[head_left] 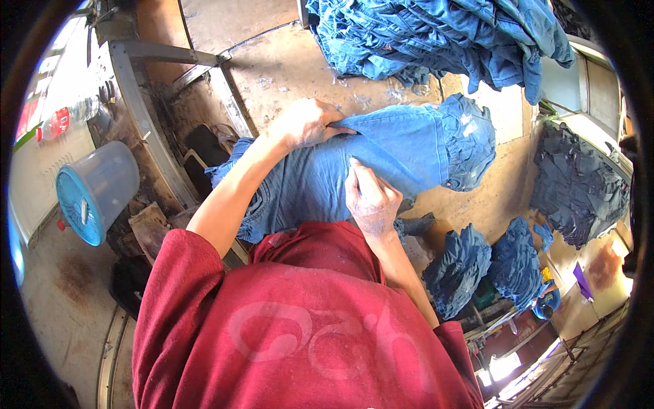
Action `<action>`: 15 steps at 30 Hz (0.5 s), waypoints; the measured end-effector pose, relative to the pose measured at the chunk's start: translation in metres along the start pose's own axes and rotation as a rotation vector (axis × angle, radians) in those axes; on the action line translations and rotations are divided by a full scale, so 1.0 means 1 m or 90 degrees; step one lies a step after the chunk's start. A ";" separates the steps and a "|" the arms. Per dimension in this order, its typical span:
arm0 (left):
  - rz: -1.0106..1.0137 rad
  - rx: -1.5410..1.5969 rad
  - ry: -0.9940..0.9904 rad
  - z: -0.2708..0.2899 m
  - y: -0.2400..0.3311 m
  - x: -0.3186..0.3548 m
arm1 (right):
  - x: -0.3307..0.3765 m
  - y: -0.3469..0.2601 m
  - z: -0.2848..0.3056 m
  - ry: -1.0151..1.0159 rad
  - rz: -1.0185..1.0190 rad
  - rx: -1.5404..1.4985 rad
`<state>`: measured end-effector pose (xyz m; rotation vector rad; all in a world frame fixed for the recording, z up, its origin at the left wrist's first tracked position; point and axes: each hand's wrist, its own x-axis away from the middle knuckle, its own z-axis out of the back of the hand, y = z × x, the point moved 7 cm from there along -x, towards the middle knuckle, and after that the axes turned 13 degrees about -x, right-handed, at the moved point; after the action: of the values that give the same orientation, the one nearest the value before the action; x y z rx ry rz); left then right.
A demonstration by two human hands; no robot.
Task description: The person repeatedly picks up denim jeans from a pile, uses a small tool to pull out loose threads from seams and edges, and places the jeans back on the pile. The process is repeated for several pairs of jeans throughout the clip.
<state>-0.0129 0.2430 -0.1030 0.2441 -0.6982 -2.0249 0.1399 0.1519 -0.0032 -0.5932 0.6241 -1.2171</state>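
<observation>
A blue denim garment [409, 143] lies stretched across in front of me, its bunched end [470, 146] to the right and dark folds close to my body. My left hand [306, 124] is closed on the far edge of the denim, pinching the cloth between thumb and fingers. Just nearer to me, my right hand [375, 203] rests over the garment with its fingers curled together. A tiny dark tip shows at its fingertips, but what it grips is too small to make out. Bluish lint or dye marks this hand.
A large heap of denim [436, 34] sits at the far side. Dark cloth [579, 187] is piled at right, with two blue denim bundles [460, 266] nearer. Thread scraps [364, 101] litter the brown board surface. At left are a metal frame [146, 116] and a clear blue-lidded tub [112, 184].
</observation>
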 end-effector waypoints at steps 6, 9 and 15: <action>-0.007 0.010 0.007 0.000 0.001 -0.001 | 0.008 -0.004 0.003 -0.070 -0.047 0.042; 0.007 -0.018 -0.002 0.000 0.001 0.000 | 0.009 -0.003 0.009 -0.042 -0.047 0.003; -0.006 0.028 0.015 0.002 0.001 0.000 | 0.004 0.001 0.000 -0.041 -0.017 0.031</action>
<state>-0.0126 0.2437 -0.1006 0.2977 -0.7280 -2.0143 0.1418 0.1483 -0.0043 -0.5999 0.5319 -1.2305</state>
